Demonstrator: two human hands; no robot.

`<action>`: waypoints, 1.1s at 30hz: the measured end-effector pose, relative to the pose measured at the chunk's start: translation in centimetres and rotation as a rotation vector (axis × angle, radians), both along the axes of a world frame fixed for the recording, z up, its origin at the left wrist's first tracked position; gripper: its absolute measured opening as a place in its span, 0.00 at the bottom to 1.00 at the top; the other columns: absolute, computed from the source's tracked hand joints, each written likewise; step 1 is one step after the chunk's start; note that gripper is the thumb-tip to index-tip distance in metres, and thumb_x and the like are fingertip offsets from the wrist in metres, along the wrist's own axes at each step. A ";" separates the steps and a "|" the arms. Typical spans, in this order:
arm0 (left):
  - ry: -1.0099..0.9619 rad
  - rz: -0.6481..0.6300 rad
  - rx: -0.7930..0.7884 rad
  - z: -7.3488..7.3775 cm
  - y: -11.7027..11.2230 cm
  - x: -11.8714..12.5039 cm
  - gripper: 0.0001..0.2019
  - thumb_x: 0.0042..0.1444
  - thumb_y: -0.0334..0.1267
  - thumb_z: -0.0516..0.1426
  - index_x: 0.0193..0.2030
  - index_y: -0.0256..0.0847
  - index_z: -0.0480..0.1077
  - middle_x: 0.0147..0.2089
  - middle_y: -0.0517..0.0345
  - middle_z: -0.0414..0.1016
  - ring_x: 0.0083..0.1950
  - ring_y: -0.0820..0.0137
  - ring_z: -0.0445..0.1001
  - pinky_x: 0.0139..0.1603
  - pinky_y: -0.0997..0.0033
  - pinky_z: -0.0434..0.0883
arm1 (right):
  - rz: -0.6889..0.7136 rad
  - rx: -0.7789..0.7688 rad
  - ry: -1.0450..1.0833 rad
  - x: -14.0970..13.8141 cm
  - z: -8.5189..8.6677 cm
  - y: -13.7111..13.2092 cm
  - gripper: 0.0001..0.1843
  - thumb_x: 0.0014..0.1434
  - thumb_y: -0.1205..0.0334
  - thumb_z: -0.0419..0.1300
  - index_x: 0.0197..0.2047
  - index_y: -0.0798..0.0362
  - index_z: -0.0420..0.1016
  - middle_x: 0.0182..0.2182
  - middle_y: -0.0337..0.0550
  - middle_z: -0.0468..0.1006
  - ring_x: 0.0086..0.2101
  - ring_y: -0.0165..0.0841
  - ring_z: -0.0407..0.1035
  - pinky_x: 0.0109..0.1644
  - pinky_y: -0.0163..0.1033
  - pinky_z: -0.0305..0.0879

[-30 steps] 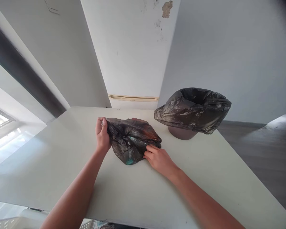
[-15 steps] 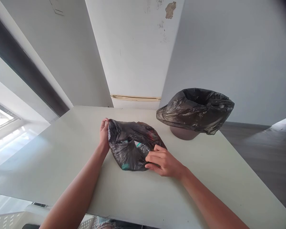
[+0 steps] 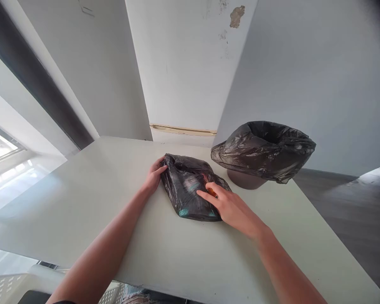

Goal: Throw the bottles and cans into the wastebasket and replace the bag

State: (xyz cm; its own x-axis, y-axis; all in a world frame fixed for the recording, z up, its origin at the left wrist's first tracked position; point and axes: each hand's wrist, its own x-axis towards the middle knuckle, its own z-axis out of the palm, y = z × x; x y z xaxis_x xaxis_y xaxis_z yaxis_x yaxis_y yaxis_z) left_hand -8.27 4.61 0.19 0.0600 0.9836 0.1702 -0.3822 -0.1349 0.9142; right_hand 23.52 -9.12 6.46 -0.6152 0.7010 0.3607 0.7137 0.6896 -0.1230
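A filled black trash bag (image 3: pixel 193 190) lies on the white table in front of me. Through its thin plastic, teal, red and white contents show faintly. My left hand (image 3: pixel 155 174) pinches the bag's upper left edge. Over the right side of the bag is my right hand (image 3: pixel 226 204), its thumb and forefinger stretched out and apart, touching the plastic; its other fingers are partly hidden. A small orange patch (image 3: pixel 211 191) shows between those fingers; I cannot tell what it is.
A brown bin (image 3: pixel 245 179) lined with a black bag (image 3: pixel 259 154) stands at the table's back right. Behind the white table (image 3: pixel 82 202) is a white fridge (image 3: pixel 183 76). A perforated cream plastic basket (image 3: pixel 6 285) is at the lower left.
The bag and both hands sit further right in view. The gap in the plastic that showed a clear and white item is covered over. My right hand's fingers have spread from their grip.
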 end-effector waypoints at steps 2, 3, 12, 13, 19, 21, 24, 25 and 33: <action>-0.001 -0.039 0.025 -0.1 0.0 0.1 0.31 0.51 0.32 0.67 0.65 0.41 0.75 0.67 0.49 0.77 0.71 0.52 0.70 0.74 0.53 0.63 | 0.083 -0.016 -0.014 -0.3 0.0 -0.1 0.50 0.55 0.86 0.48 0.72 0.35 0.68 0.62 0.46 0.73 0.49 0.40 0.73 0.46 0.46 0.73; -0.006 -0.051 0.033 -0.1 0.0 0.2 0.33 0.49 0.29 0.64 0.65 0.41 0.74 0.67 0.49 0.76 0.72 0.52 0.69 0.75 0.53 0.63 | 0.126 -0.014 -0.034 -0.5 0.0 -0.1 0.49 0.55 0.86 0.49 0.72 0.35 0.68 0.63 0.46 0.72 0.52 0.42 0.72 0.51 0.50 0.73; 0.118 -0.054 0.101 -1.2 0.4 0.0 0.48 0.37 0.23 0.55 0.72 0.41 0.68 0.71 0.51 0.72 0.75 0.51 0.65 0.77 0.49 0.61 | 0.490 0.074 -0.149 -4.1 -0.8 -1.8 0.33 0.64 0.79 0.53 0.66 0.44 0.74 0.63 0.45 0.77 0.53 0.38 0.70 0.55 0.48 0.66; 0.156 -0.028 0.118 -1.4 0.6 0.0 0.47 0.38 0.23 0.55 0.72 0.42 0.68 0.71 0.51 0.72 0.74 0.51 0.66 0.78 0.48 0.61 | 0.548 0.058 -0.129 -4.5 -1.0 -2.1 0.33 0.64 0.79 0.52 0.67 0.45 0.73 0.64 0.45 0.76 0.56 0.37 0.70 0.56 0.46 0.66; 0.407 0.225 0.141 -2.6 1.1 -0.2 0.41 0.44 0.24 0.57 0.69 0.44 0.71 0.67 0.45 0.69 0.68 0.54 0.69 0.70 0.52 0.70 | 0.771 -0.102 0.089 -6.2 -1.1 -3.9 0.25 0.61 0.80 0.50 0.54 0.50 0.76 0.65 0.43 0.76 0.57 0.29 0.72 0.63 0.41 0.67; 0.596 0.355 0.149 -2.4 0.7 -0.3 0.41 0.42 0.23 0.59 0.68 0.44 0.73 0.60 0.45 0.68 0.65 0.53 0.69 0.70 0.50 0.70 | 0.629 -0.031 0.152 -6.1 -1.1 -3.8 0.23 0.61 0.81 0.50 0.50 0.50 0.76 0.59 0.44 0.80 0.54 0.32 0.73 0.57 0.44 0.69; 0.934 0.503 0.182 -1.7 0.0 -0.3 0.42 0.42 0.22 0.60 0.69 0.45 0.72 0.54 0.46 0.65 0.63 0.52 0.67 0.73 0.46 0.65 | 0.340 0.150 0.103 -5.4 -1.3 -2.9 0.24 0.62 0.83 0.52 0.54 0.51 0.76 0.55 0.49 0.80 0.52 0.38 0.72 0.53 0.46 0.68; 1.019 0.521 0.178 -1.5 -0.2 -0.3 0.41 0.43 0.22 0.61 0.68 0.44 0.72 0.54 0.46 0.64 0.62 0.51 0.67 0.73 0.46 0.65 | 0.275 0.189 0.032 -5.2 -1.4 -2.5 0.27 0.62 0.83 0.53 0.57 0.50 0.76 0.58 0.50 0.79 0.54 0.40 0.70 0.54 0.48 0.67; 1.173 0.436 0.168 -1.4 -0.3 0.1 0.21 0.48 0.23 0.58 0.47 0.43 0.80 0.50 0.46 0.68 0.59 0.52 0.70 0.65 0.51 0.71 | 0.230 0.330 -0.178 -4.5 -1.2 -1.5 0.25 0.67 0.77 0.56 0.62 0.46 0.76 0.66 0.43 0.75 0.56 0.41 0.67 0.53 0.51 0.59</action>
State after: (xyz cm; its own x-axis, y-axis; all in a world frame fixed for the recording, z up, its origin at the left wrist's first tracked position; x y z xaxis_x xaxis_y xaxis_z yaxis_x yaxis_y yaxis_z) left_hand -8.16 4.32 -1.20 -0.0641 0.9311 0.3590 0.7504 -0.1922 0.6324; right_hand 19.01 -10.57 5.29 -0.8148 0.4031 0.4167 0.5268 0.8149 0.2417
